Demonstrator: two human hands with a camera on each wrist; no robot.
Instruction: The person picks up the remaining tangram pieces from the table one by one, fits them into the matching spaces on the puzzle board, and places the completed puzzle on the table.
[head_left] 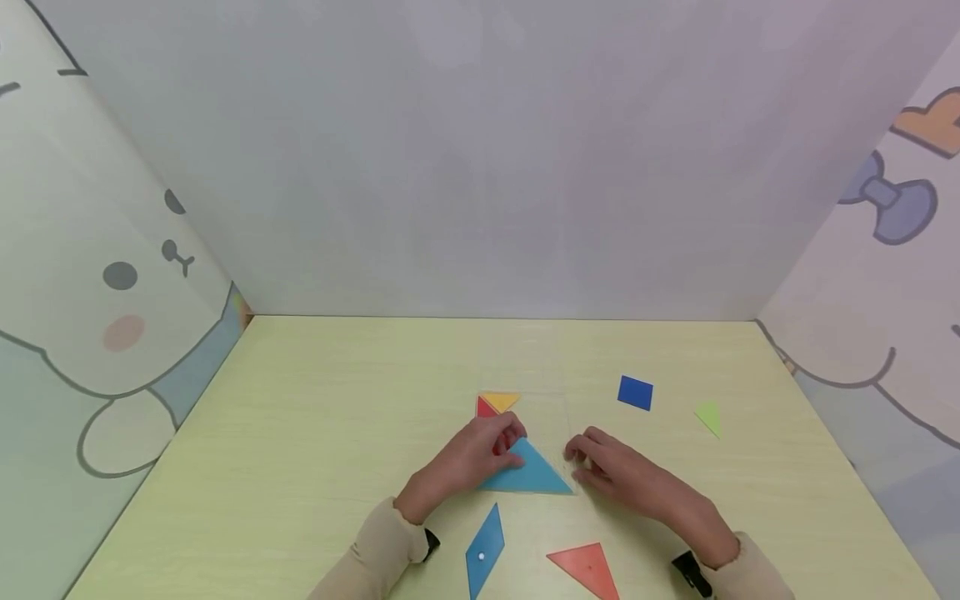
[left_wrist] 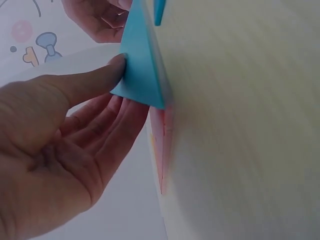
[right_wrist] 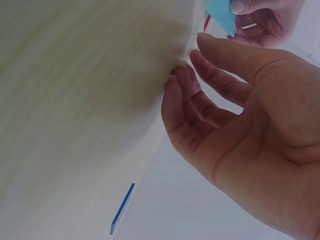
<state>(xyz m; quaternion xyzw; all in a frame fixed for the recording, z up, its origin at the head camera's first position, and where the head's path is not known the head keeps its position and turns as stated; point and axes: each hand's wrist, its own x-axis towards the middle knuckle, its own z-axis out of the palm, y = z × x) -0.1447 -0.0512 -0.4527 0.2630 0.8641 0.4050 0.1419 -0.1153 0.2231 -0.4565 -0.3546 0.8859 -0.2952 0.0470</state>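
Note:
My left hand (head_left: 483, 450) pinches a large light-blue triangle (head_left: 528, 471) by its upper left side. In the left wrist view the thumb lies on the blue face (left_wrist: 140, 60) and the fingers are behind its edge. Under and beyond it lie a red piece (head_left: 486, 407), partly covered by the hand and triangle, and a small orange-yellow triangle (head_left: 501, 401). My right hand (head_left: 618, 471) is just right of the blue triangle's corner, fingers loosely bent and holding nothing. Its fingertips are close to the tabletop in the right wrist view.
Nearer to me lie a blue parallelogram (head_left: 486, 550) and a pinkish-red triangle (head_left: 588, 568), each with a small round knob or mark. A dark-blue square (head_left: 635, 393) and a light-green triangle (head_left: 708, 417) lie at the back right. White walls with cartoon prints enclose the pale wooden table (head_left: 300, 417).

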